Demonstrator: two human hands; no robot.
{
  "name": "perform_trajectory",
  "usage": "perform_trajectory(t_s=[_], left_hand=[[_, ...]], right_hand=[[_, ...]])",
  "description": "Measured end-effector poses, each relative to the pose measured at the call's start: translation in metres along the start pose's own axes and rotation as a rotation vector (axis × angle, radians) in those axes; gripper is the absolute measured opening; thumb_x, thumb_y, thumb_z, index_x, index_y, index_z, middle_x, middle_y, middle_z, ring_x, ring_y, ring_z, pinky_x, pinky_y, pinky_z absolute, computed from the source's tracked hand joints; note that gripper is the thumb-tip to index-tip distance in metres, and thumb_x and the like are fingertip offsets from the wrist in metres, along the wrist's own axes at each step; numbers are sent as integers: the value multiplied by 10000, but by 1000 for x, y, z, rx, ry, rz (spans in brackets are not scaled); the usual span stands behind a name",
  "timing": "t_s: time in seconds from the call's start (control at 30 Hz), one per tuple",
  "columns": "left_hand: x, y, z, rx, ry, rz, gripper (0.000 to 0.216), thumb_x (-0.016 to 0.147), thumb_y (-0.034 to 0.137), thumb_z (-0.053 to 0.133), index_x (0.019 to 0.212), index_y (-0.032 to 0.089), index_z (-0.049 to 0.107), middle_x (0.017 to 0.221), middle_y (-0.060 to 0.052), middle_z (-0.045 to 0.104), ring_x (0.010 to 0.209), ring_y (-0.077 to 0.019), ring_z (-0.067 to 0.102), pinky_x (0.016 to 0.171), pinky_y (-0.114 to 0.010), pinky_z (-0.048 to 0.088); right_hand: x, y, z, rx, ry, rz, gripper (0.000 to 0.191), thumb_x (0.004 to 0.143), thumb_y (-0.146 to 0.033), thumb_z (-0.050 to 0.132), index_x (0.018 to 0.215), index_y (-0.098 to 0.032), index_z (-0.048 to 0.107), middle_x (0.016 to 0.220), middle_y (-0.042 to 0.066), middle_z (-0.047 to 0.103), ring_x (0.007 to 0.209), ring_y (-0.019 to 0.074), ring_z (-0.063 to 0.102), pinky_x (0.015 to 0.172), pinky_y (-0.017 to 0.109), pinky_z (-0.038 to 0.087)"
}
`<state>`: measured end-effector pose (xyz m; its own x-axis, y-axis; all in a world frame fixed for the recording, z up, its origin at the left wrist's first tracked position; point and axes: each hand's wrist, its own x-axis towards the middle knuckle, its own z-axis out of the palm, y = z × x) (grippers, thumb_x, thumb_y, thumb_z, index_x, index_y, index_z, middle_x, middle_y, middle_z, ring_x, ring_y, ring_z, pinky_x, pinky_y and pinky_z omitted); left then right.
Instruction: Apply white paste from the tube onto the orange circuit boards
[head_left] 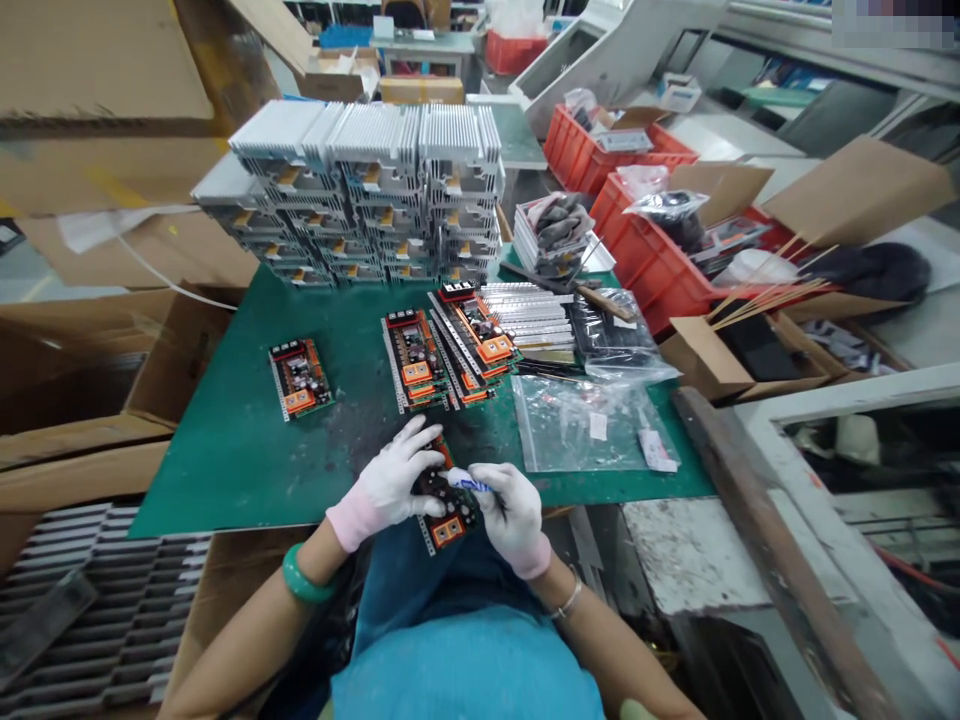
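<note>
Both hands wear white gloves. My left hand (394,477) rests on a black and orange circuit board (448,510) at the near edge of the green mat (247,440), fingers curled round its left side. My right hand (510,512) is closed on a small blue and white pen-like tool (466,483), its tip over the board. A single board (300,377) lies to the left on the mat. A row of several more boards (450,345) leans together just behind my hands.
Stacked silver finned heat sinks (367,190) fill the back of the mat. Clear plastic bags (592,420) lie right of my hands. Red bins (645,250), cardboard boxes (720,350) and grey trays (82,600) surround the table.
</note>
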<state>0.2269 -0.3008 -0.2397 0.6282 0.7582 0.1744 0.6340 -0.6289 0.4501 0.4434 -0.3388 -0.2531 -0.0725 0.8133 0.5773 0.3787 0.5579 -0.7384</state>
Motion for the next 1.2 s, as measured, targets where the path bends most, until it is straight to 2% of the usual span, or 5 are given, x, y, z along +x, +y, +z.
perform_trajectory(t_s=[0.3,0.53,0.8,0.97,1.2], left_hand=[[-2,-2,6,-84,98,25,585,706,535,731,1108,166,520,1381,-197,457,1407,-328,245,1081,-545,353],[-3,-2,7,-90,75,-34,558,684,537,750,1046,173,530,1385,-184,454,1409,-335,237,1086,-541,354],[-2,0,1,-24,95,3,544,734,570,695,1073,167,557,1393,-181,457,1402,-330,256,1083,-527,364],[-1,10,-11,98,99,49,636,759,705,562,1088,162,603,1399,-171,465,1402,-356,239,1142,-571,207],[0,28,-2,80,29,115,817,641,856,501,1079,179,636,1362,-148,522,1369,-367,310,1163,-558,11]], right_hand=[[9,1,7,-128,39,-137,197,926,-186,481,1061,-255,609,862,38,724,731,168,671,651,308,534],[7,1,7,-129,57,-176,245,902,-142,512,1104,-256,589,860,44,727,708,170,668,631,303,535],[-5,3,1,82,129,6,238,900,-149,529,1089,-264,618,992,47,714,909,180,685,759,314,575],[-23,5,-9,132,175,225,198,927,-203,497,1074,-241,624,991,55,704,911,190,678,769,328,577],[-28,6,-17,44,100,137,183,923,-182,499,1045,-238,622,897,43,684,818,167,670,716,284,561]])
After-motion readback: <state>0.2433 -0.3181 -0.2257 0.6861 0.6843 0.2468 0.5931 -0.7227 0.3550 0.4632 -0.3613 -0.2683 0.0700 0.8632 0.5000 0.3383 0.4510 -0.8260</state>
